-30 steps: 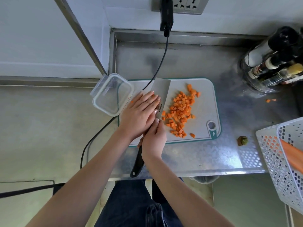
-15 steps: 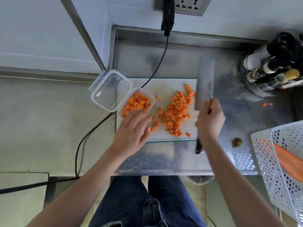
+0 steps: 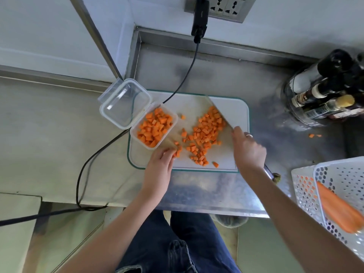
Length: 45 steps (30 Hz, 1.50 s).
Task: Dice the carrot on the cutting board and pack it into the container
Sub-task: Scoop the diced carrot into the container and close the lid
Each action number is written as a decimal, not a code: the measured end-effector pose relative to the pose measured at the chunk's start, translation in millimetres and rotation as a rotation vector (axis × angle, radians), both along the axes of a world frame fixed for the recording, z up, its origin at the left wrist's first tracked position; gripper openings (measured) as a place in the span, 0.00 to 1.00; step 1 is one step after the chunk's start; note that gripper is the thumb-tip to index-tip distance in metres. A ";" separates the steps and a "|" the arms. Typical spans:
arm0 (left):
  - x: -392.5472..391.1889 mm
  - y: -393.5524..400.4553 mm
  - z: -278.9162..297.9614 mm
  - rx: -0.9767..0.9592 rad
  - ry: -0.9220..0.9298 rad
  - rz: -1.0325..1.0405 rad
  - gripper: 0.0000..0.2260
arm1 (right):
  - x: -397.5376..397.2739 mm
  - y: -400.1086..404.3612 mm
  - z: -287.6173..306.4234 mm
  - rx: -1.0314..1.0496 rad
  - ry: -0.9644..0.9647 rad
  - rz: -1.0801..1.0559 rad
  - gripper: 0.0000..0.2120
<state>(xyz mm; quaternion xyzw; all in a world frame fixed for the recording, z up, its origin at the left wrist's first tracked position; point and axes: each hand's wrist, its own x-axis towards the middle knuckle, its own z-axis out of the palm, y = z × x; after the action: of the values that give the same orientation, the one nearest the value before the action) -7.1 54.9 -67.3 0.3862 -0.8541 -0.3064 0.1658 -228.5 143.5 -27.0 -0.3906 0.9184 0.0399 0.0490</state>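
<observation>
A white cutting board (image 3: 236, 107) with a teal rim lies on the steel counter. A heap of diced carrot (image 3: 204, 133) covers its middle. At the board's left end stands a clear container (image 3: 171, 128) partly filled with dice, its hinged lid (image 3: 126, 103) lying open to the left. My right hand (image 3: 248, 148) grips the handle of a cleaver (image 3: 217, 109), whose tilted blade sits against the right side of the heap. My left hand (image 3: 159, 168) rests at the board's front left, its blurred fingers reaching among the nearest dice, just in front of the container.
A black cable (image 3: 183, 79) runs from the wall socket over the board's back left corner and off the counter. Bottles in a round holder (image 3: 325, 95) stand at the right. A white perforated basket (image 3: 338, 186) holds a whole carrot (image 3: 338, 209). Stray dice (image 3: 313, 135) lie on the counter.
The cleaver left the container side, swung to the right and now leans on the heap's right side. My left hand drew back from the container to the board's front, uncovering the dice inside.
</observation>
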 end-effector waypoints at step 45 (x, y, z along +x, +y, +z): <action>-48.2 -18.9 -24.3 -0.274 -0.269 -0.524 0.36 | 131.8 -8.4 -5.1 -0.738 -0.791 -0.956 0.15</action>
<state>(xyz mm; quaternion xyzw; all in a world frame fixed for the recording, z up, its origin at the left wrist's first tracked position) -55.3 36.0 -91.6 0.1645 -0.9719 -0.1673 0.0175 -96.6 135.1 -32.1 0.0777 0.8559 -0.4431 0.2550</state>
